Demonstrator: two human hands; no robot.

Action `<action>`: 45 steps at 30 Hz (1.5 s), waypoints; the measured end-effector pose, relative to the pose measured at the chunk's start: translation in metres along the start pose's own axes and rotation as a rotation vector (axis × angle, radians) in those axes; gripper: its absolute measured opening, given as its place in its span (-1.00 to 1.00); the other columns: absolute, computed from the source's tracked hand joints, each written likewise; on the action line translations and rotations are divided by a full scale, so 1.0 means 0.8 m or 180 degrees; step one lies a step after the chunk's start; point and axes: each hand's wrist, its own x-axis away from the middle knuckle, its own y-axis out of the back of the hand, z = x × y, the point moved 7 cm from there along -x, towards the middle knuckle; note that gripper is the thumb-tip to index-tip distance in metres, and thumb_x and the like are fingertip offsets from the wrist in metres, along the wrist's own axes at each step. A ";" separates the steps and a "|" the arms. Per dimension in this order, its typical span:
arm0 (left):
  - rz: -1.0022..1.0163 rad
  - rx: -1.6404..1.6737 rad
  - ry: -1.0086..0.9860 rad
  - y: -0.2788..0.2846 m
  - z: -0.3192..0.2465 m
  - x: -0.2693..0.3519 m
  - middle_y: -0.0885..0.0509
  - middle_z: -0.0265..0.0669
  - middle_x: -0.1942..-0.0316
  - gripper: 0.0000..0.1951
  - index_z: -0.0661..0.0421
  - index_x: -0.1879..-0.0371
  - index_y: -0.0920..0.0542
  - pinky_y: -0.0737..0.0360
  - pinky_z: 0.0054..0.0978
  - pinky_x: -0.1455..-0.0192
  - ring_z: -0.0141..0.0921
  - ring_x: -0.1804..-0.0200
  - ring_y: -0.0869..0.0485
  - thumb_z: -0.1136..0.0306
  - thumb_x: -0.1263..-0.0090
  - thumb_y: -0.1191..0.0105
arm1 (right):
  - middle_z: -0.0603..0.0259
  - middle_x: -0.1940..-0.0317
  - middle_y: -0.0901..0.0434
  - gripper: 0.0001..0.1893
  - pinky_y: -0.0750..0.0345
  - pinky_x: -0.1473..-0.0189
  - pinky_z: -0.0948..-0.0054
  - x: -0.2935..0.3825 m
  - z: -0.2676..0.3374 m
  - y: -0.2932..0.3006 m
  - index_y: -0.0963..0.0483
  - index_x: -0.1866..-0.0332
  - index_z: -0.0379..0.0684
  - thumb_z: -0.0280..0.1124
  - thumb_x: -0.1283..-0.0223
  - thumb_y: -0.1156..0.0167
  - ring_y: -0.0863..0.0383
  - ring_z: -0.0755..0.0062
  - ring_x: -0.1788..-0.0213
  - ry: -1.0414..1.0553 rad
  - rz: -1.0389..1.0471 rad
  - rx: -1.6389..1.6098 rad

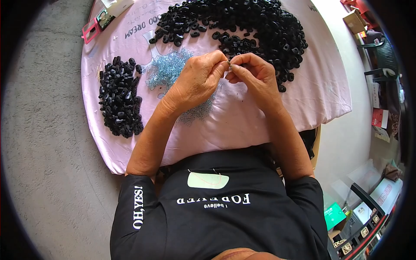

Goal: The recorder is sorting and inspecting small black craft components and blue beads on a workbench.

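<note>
My left hand (198, 76) and my right hand (255, 78) meet above the table, thumbs and fingertips pinched together on one tiny piece (230, 67). That piece looks dark and partly shiny; the fingers hide most of it. Under and beside my left hand spreads a heap of small shiny pale-blue pieces (167, 70) that look like coil springs. Beyond my hands lies a large curved heap of small black plastic parts (276, 29), apparently parts of claw hair clips. A smaller cluster of these black parts (239, 44) sits just past my fingertips.
A separate pile of small black toothed clips (120, 97) lies at the table's left. Pink cloth (237, 126) covers the table. A phone (105, 19), a pink frame (91, 31) and a white box (117, 6) stand at the far left edge. Dark chairs (382, 53) stand right.
</note>
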 end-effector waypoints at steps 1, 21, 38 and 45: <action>0.0072 -0.0008 0.0137 0.000 0.002 0.000 -0.58 -0.33 0.53 -0.79 0.24 0.27 -0.57 -0.48 -0.53 0.38 -0.54 0.45 -0.52 0.37 -0.61 0.00 | 0.23 0.24 -0.69 -0.88 -0.72 0.11 0.56 0.000 0.000 0.000 -0.55 0.07 -0.36 -0.53 -0.42 -0.19 -0.74 0.55 0.21 0.0019 0.0006 0.0037; -0.0377 0.0719 0.0422 0.009 0.019 0.001 -0.66 -0.25 0.51 -0.81 0.27 0.25 -0.64 -0.51 -0.45 0.41 -0.50 0.49 -0.57 0.41 -0.55 -0.03 | 0.27 0.19 -0.56 -0.95 -0.72 0.22 0.59 0.002 0.008 -0.006 -0.55 0.17 -0.40 -0.67 -0.32 -0.24 -0.71 0.58 0.26 0.0593 -0.0150 0.0751; -0.0207 0.0586 0.0229 0.007 0.010 -0.001 -0.74 -0.26 0.42 -0.91 0.26 0.20 -0.66 -0.62 -0.55 0.26 -0.53 0.38 -0.67 0.51 -0.40 -0.20 | 0.28 0.25 -0.63 -0.94 -0.69 0.22 0.62 0.001 0.009 -0.003 -0.57 0.14 -0.35 -0.60 -0.37 -0.25 -0.69 0.63 0.29 0.0493 -0.0192 0.0486; -0.0428 0.0683 0.0193 0.014 0.016 -0.001 -0.75 -0.26 0.36 -0.91 0.24 0.19 -0.67 -0.63 -0.55 0.23 -0.53 0.33 -0.69 0.52 -0.40 -0.20 | 0.14 0.18 -0.74 -0.84 -0.72 0.14 0.59 -0.001 0.004 0.020 -0.59 -0.02 -0.34 -0.56 -0.41 -0.20 -0.77 0.51 0.22 0.0045 -0.0557 -0.0530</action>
